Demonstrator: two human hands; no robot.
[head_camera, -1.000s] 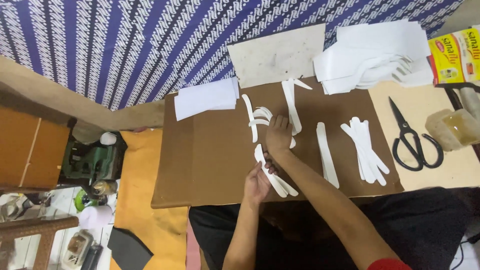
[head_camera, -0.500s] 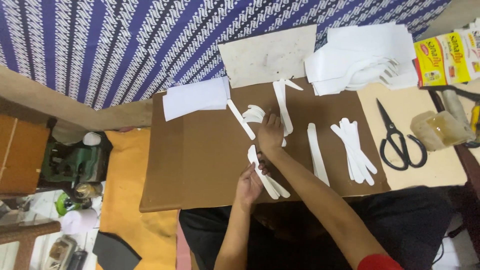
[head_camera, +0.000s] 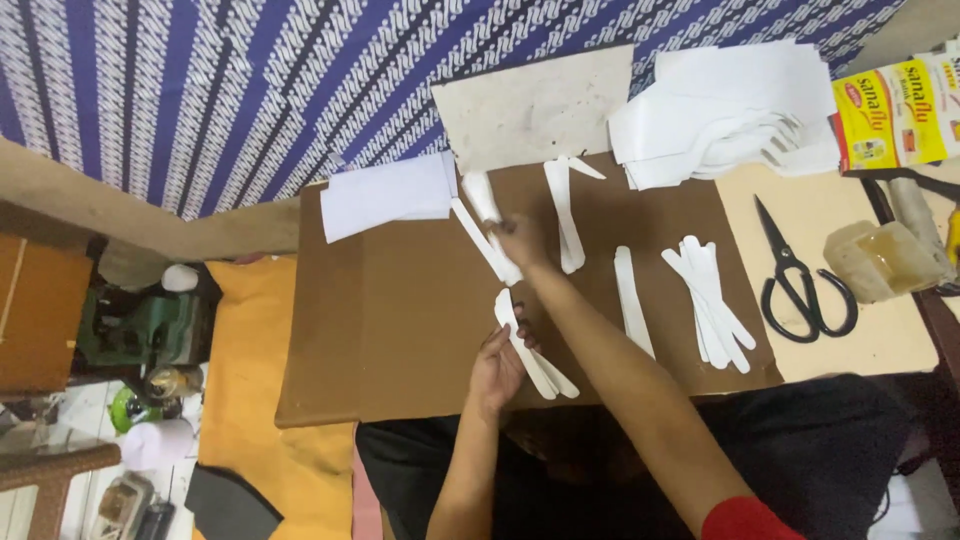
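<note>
Two hands: left hand (head_camera: 497, 370) fingers grip white strips (head_camera: 530, 350); right hand (head_camera: 518, 240) fingers unclear; yellow-red box (head_camera: 895, 112) far right.

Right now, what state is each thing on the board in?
Left hand: fingers pinch a few white strips on the brown board.
Right hand: blurred, fingers on a white strip.
Single strip: lying flat, untouched.
Fanned strips: overlapping, untouched.
Scissors: closed, off the board.
Paper stack: loose, uneven.
</note>
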